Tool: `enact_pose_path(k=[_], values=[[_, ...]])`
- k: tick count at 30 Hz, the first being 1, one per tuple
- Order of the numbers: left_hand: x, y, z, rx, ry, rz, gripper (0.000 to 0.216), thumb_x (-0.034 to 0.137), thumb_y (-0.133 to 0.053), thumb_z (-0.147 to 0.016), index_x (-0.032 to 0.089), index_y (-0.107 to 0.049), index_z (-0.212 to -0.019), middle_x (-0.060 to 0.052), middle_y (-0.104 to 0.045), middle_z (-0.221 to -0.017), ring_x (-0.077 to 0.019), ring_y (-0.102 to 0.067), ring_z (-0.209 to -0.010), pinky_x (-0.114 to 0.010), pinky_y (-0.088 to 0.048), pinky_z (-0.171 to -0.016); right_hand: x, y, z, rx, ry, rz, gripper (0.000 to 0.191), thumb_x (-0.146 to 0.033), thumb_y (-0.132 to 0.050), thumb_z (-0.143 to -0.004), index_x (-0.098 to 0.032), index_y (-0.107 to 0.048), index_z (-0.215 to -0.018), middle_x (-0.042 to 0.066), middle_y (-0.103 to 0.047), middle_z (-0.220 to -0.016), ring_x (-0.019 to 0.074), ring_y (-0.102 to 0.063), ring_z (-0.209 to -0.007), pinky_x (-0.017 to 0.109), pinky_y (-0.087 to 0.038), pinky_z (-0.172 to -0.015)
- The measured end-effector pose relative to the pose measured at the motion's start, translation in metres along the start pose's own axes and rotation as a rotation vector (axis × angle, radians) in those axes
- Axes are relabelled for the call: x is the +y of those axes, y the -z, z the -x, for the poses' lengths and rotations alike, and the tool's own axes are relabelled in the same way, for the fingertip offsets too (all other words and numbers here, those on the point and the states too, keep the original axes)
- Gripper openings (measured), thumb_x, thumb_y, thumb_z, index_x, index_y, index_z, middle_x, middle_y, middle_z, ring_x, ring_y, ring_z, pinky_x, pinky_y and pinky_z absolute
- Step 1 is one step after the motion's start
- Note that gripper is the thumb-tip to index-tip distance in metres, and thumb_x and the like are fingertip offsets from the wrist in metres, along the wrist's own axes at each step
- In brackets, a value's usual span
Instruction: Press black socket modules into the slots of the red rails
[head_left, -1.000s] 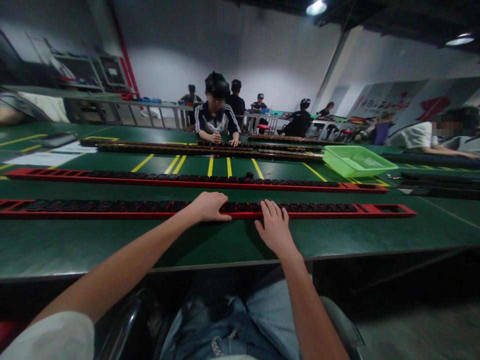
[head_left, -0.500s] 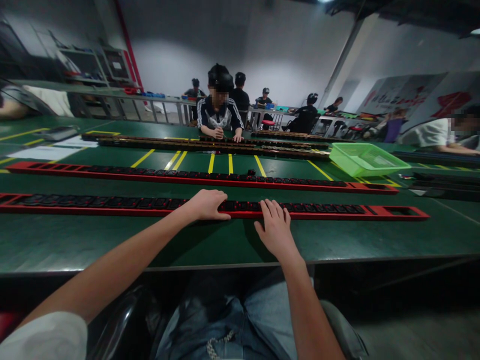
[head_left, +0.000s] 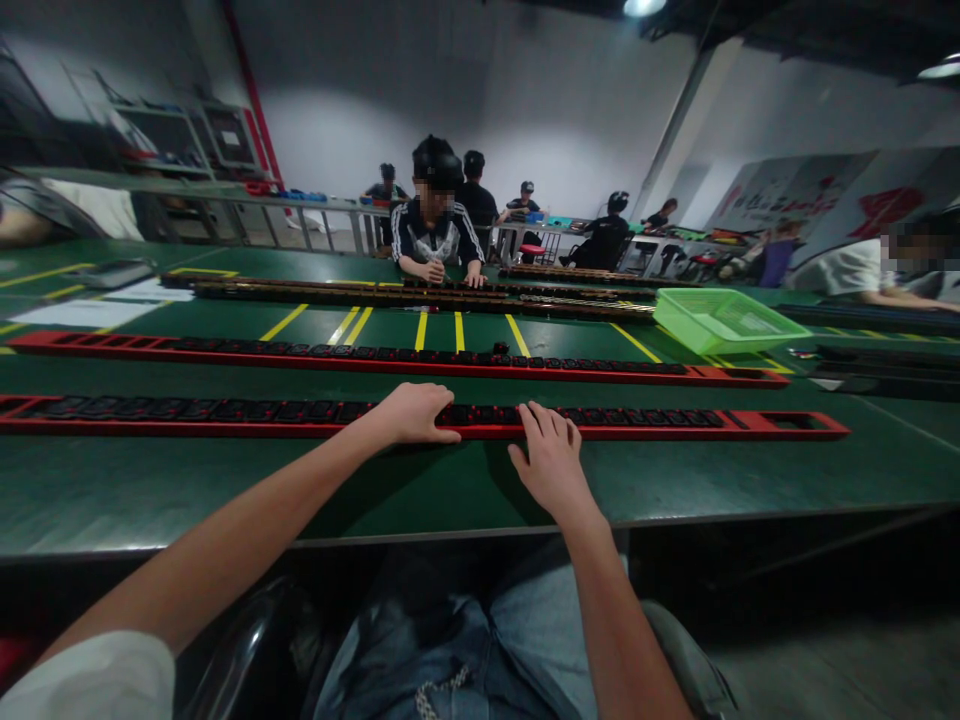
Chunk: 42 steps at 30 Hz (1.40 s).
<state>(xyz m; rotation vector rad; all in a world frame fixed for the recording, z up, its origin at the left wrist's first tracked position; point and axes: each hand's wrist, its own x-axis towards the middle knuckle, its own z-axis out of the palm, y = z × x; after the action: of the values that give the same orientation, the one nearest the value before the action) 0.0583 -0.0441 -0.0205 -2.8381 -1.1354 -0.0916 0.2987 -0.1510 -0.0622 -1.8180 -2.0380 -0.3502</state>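
Note:
A long red rail (head_left: 652, 423) filled with black socket modules lies across the green table (head_left: 450, 480) just in front of me. My left hand (head_left: 415, 412) rests on top of the rail near its middle, fingers curled over it. A little to the right, my right hand (head_left: 551, 455) lies with fingers stretched flat, its fingertips touching the rail's near edge and modules. Neither hand lifts anything off the table.
A second red rail (head_left: 225, 350) lies parallel behind the first. Darker rails (head_left: 337, 292) sit farther back, where a person in a striped jacket (head_left: 435, 235) works. A green plastic basket (head_left: 716, 320) stands at the right. Other people sit behind and at both sides.
None of the objects moved; only the camera view shifted slightly. Both hands stay on the near rail.

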Motion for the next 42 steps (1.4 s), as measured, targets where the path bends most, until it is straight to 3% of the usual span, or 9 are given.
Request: enact_pose_path(k=[27,32,35,42], values=[[0.001,0.003,0.000,-0.040,0.007,0.019,0.053,0.067,-0.058,-0.086,0.018,-0.060,-0.106,-0.011,-0.068,-0.113,-0.0284,-0.064,-0.103,-0.035,-0.047,-0.077,0.002,-0.005,0.000,0.025,-0.002,-0.007,0.053,-0.028,-0.052,-0.094,-0.015,-0.048,-0.146,0.015,-0.049,-0.151,0.0308,-0.042,-0.138,0.058,-0.025,-0.117],[-0.022,0.013,0.009,-0.202,0.018,0.157,0.061,0.059,-0.070,-0.078,0.022,-0.056,-0.125,-0.008,-0.063,-0.126,-0.0265,-0.061,-0.112,-0.033,-0.048,-0.084,0.002,-0.003,-0.001,0.009,-0.002,-0.016,0.051,-0.027,-0.049,-0.096,-0.016,-0.048,-0.146,0.015,-0.049,-0.151,0.0302,-0.042,-0.138,0.058,-0.024,-0.117],[-0.043,0.018,0.019,-0.323,0.089,0.219,0.065,0.052,-0.076,-0.071,0.023,-0.057,-0.125,-0.007,-0.063,-0.126,-0.0248,-0.061,-0.110,-0.031,-0.047,-0.088,0.002,-0.004,-0.001,0.014,-0.004,-0.019,0.051,-0.027,-0.049,-0.095,-0.016,-0.048,-0.145,0.015,-0.050,-0.151,0.0305,-0.042,-0.138,0.058,-0.025,-0.116],[-0.055,0.015,0.025,-0.204,0.056,0.202,0.050,0.051,-0.078,-0.069,0.020,-0.064,-0.107,-0.005,-0.067,-0.108,-0.0226,-0.063,-0.096,-0.029,-0.046,-0.079,0.003,-0.005,-0.001,0.029,-0.004,-0.035,0.050,-0.027,-0.050,-0.095,-0.015,-0.051,-0.143,0.015,-0.051,-0.150,0.0300,-0.042,-0.138,0.056,-0.024,-0.117]])
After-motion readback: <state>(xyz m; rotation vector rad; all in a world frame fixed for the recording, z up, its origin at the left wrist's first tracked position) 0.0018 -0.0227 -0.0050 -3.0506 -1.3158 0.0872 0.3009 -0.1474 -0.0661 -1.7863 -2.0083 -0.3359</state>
